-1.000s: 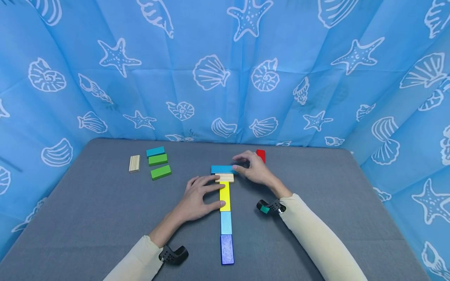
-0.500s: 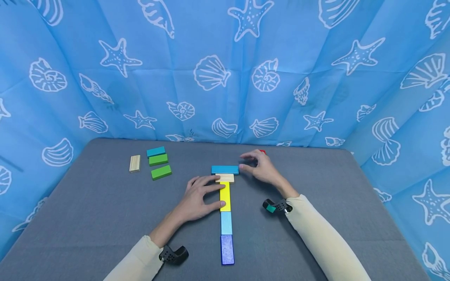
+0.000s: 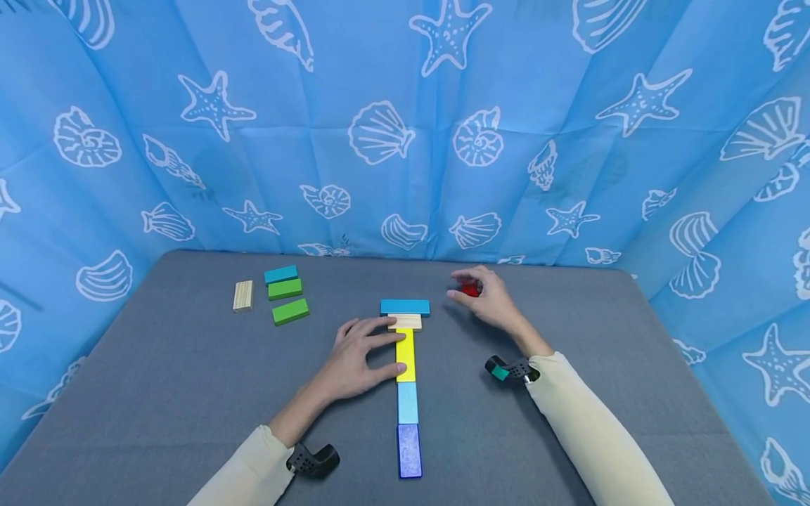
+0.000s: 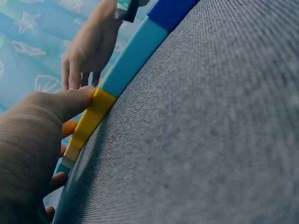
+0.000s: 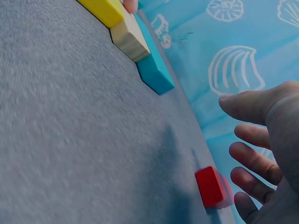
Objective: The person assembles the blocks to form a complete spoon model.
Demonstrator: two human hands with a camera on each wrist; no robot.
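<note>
A column of blocks runs up the table: a dark blue block (image 3: pixel 409 451), a light blue block (image 3: pixel 408 403) and a yellow block (image 3: pixel 406 355). Across its far end lie a plain wooden block (image 3: pixel 411 321) and, behind that, a longer blue block (image 3: pixel 405 307). My left hand (image 3: pixel 357 358) rests with spread fingers on the yellow block, its index and middle fingertips by the yellow and wooden blocks. To the right, my right hand (image 3: pixel 490 299) hovers with loosely bent fingers near a red block (image 5: pixel 210 186). In the right wrist view a gap separates fingers and red block.
At the back left lie a second blue block (image 3: pixel 280 273), two green blocks (image 3: pixel 290 311) and another wooden block (image 3: pixel 243 296). A blue curtain (image 3: pixel 405 190) with white shells stands behind the grey table (image 3: pixel 190 393).
My right hand has let go of the long blue block's right end and moved right, to the red block. The left hand stays where it was.
</note>
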